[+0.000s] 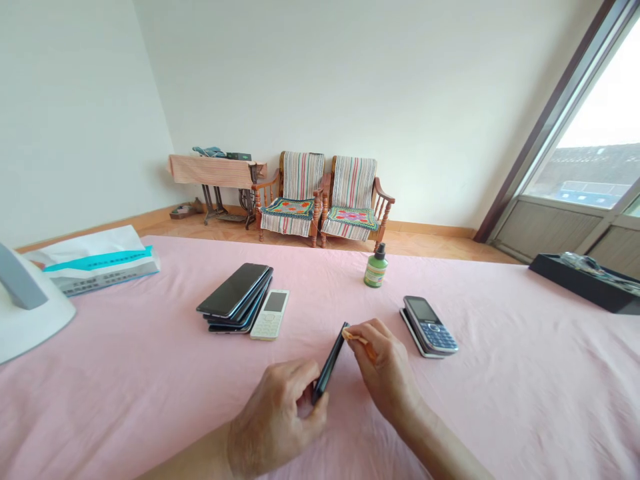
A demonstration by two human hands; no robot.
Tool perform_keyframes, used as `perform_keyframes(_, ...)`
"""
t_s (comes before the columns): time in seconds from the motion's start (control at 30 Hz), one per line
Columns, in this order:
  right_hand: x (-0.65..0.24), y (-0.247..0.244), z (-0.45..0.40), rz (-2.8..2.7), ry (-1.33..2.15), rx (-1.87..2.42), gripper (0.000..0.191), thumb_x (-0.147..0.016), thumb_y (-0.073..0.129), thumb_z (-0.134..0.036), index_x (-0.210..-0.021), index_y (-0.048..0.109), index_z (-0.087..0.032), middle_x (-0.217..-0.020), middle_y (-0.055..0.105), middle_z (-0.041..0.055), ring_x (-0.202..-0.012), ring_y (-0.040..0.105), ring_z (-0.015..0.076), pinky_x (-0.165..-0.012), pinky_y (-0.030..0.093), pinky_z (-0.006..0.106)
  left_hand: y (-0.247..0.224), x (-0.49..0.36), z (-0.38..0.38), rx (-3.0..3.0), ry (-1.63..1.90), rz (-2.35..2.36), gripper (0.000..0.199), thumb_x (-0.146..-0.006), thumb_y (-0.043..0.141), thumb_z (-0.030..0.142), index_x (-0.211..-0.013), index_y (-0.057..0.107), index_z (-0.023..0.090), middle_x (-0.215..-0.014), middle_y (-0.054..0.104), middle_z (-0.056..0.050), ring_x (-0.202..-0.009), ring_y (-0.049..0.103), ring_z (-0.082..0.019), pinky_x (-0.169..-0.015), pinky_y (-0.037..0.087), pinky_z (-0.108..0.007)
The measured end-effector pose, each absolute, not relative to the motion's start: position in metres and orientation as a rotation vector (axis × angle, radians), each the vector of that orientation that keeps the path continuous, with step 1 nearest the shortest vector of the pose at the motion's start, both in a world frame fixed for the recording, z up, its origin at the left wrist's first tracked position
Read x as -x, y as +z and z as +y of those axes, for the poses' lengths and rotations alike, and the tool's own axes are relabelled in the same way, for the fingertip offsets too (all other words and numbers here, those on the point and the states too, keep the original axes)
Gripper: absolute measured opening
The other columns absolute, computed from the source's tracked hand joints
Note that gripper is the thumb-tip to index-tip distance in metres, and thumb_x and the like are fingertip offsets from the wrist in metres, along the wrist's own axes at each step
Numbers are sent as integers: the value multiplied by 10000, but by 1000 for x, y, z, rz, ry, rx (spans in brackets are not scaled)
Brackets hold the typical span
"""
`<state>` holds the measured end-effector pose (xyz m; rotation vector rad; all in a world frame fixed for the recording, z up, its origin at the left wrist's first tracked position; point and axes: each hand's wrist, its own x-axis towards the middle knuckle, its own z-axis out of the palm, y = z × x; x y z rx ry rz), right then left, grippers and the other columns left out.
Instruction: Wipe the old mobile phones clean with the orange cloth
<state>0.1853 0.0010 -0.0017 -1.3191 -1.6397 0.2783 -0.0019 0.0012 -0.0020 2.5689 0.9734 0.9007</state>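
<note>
My left hand [280,413] grips the lower end of a dark, thin mobile phone [331,363], which is turned on edge above the pink cloth. In my right hand [384,367] a small orange-yellow cloth [369,349] is pinched, and it touches the phone's upper end. Left of my hands lies a stack of dark smartphones [237,297], with a white keypad phone [271,315] beside it. To the right, a blue keypad phone [431,325] rests on top of another phone with a pale edge. Beyond my hands a green bottle with a black cap [376,267] stands upright.
A pink cloth [165,400] covers the surface. At the left are a white-and-blue tissue pack [100,263] and a white object with a grey part [30,307]. A black tray [585,283] sits at the far right. Two wooden armchairs [300,187] stand by the wall.
</note>
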Motion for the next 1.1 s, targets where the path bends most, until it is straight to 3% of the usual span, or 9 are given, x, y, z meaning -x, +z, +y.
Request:
perform_keyframes(0.27, -155, -1, -30, -1781, 403, 1081, 243, -806, 465, -18, -875, 626, -186, -816, 568, 32, -691, 573, 125, -613, 457, 212, -1, 5, 3, -2461, 889, 932, 112, -776, 482, 85, -784, 499, 195, -635, 534, 37, -554, 521, -114, -527, 352, -216)
perform_keyframes(0.6, -174, -7, 1, -1618, 254, 1266, 197, -834, 490, -74, -875, 646, -186, -795, 578, 32, -702, 571, 145, -629, 442, 244, 3, 3, 3, -2533, 888, 979, 155, -736, 485, 83, -658, 421, 201, -574, 480, 47, -514, 487, -112, -498, 334, -214)
perform_keyframes(0.8, -154, -4, -21, -1730, 350, 1168, 217, -772, 481, -12, -802, 613, -182, -770, 540, 12, -635, 528, 119, -548, 400, 209, 2, 4, 3, -2468, 914, 920, 134, -755, 488, 63, -772, 504, 196, -620, 525, 46, -531, 507, -108, -511, 343, -208)
perform_keyframes(1.0, -172, -10, 8, -1558, 273, 1273, 169, -847, 495, -84, -858, 638, -173, -792, 573, 30, -717, 573, 144, -653, 444, 245, 3, 2, 4, -2515, 900, 985, 151, -751, 483, 98, -660, 417, 199, -565, 469, 52, -498, 475, -105, -487, 327, -207)
perform_keyframes(1.1, -169, -10, 2, -1574, 304, 1248, 175, -854, 476, -83, -862, 624, -176, -801, 563, 30, -713, 567, 140, -633, 443, 236, 4, 1, 3, -2510, 900, 995, 145, -748, 481, 95, -662, 425, 198, -571, 483, 46, -508, 485, -111, -490, 331, -210)
